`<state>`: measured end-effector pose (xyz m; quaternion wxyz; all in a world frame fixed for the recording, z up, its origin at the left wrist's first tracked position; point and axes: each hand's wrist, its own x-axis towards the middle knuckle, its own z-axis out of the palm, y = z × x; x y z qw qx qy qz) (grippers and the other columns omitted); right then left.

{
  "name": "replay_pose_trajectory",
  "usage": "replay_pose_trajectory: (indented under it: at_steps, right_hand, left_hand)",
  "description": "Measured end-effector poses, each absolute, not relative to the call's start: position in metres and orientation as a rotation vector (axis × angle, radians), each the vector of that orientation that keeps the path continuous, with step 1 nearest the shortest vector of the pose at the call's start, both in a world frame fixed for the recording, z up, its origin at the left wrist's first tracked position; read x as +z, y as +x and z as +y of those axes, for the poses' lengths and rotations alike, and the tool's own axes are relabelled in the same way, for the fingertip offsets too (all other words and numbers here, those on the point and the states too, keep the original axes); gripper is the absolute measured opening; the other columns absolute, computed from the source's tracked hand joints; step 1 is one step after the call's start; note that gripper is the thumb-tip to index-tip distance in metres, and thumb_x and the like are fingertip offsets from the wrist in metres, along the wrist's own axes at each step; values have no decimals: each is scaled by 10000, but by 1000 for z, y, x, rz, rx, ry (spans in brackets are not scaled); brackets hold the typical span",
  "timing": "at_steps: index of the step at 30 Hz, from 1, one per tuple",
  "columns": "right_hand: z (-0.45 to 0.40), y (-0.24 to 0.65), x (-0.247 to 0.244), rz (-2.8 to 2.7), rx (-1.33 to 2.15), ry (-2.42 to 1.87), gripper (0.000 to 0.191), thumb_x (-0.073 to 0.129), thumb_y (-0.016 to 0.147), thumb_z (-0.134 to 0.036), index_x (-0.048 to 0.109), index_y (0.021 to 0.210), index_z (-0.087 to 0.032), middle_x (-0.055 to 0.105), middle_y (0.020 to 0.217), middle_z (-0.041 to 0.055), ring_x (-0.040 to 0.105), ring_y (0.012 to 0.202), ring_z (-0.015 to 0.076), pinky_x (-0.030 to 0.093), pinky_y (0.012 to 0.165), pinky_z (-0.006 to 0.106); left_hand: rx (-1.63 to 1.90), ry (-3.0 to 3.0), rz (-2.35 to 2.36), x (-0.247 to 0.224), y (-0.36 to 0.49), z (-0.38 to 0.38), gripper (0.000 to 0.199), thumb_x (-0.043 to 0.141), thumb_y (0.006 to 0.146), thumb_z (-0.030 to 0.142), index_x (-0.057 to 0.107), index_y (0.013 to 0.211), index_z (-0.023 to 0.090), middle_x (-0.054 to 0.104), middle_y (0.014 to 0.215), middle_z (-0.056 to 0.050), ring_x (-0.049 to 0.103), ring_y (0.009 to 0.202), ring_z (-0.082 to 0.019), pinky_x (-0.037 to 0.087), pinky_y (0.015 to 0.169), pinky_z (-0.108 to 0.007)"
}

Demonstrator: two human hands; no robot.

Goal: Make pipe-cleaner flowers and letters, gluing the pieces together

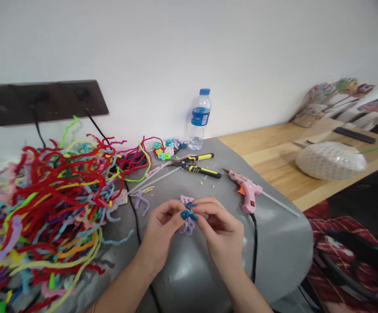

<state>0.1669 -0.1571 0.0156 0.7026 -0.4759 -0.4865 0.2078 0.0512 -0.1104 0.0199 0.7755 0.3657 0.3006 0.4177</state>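
Note:
My left hand [164,232] and my right hand [223,230] meet over the grey table, fingertips pinched together. Between them is a small piece of bent pipe cleaners [188,227], lilac below and pale pink above; the fingers cover its middle. Both hands are closed on it. Left of my left hand lies a loose purple pipe cleaner [140,203]. To the right of my right hand rests a pink glue gun [249,193] with a glue stick in its back. Yellow-and-black pliers [195,166] lie beyond the hands.
A large tangle of coloured pipe cleaners [68,204] covers the left side. A water bottle [200,121] stands by the wall, beside small pipe-cleaner flowers [164,152]. Black cables [137,221] cross the grey table [280,243]. A bubble-wrapped bundle [330,161] lies on the wooden table [257,143].

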Motion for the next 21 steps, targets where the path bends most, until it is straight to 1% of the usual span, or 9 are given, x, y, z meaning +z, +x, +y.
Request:
replay_pose_trajectory:
  at_steps: [6, 12, 16, 17, 21]
  right_hand:
    - [-157, 168, 15, -1123, 457, -1052, 236, 690, 821, -47, 776, 850, -266, 738, 847, 15, 674, 790, 156, 523, 662, 246]
    - [-158, 167, 14, -1138, 458, -1047, 206, 687, 844, -72, 768, 840, -262, 733, 864, 23, 669, 817, 162, 533, 706, 260]
    - [-158, 165, 11, -1023, 545, -990, 207, 717, 846, -117, 751, 974, -277, 735, 872, 25, 688, 814, 162, 545, 693, 252]
    - [-157, 166, 11, -1008, 571, -972, 201, 722, 847, -128, 746, 982, -276, 734, 866, 25, 690, 812, 162, 546, 691, 250]
    - [-156, 173, 14, -1099, 630, -944, 82, 713, 863, -164, 744, 843, -237, 718, 855, 43, 672, 835, 168, 534, 678, 247]
  left_hand:
    - [912, 796, 644, 19, 50, -109, 301, 886, 631, 396, 699, 633, 161, 539, 604, 40, 404, 559, -62, 348, 540, -173]
    - [922, 816, 622, 17, 50, -111, 259, 880, 652, 372, 719, 646, 170, 574, 627, 34, 428, 569, -60, 364, 548, -164]
    - [934, 814, 621, 16, 50, -111, 267, 883, 646, 375, 716, 631, 168, 578, 629, 30, 439, 577, -62, 366, 546, -161]
    - [934, 812, 619, 16, 50, -110, 269, 883, 645, 377, 715, 628, 168, 572, 625, 32, 430, 570, -60, 363, 543, -162]
    - [920, 822, 619, 16, 51, -110, 263, 876, 657, 375, 715, 628, 169, 523, 594, 46, 389, 544, -55, 355, 536, -164]
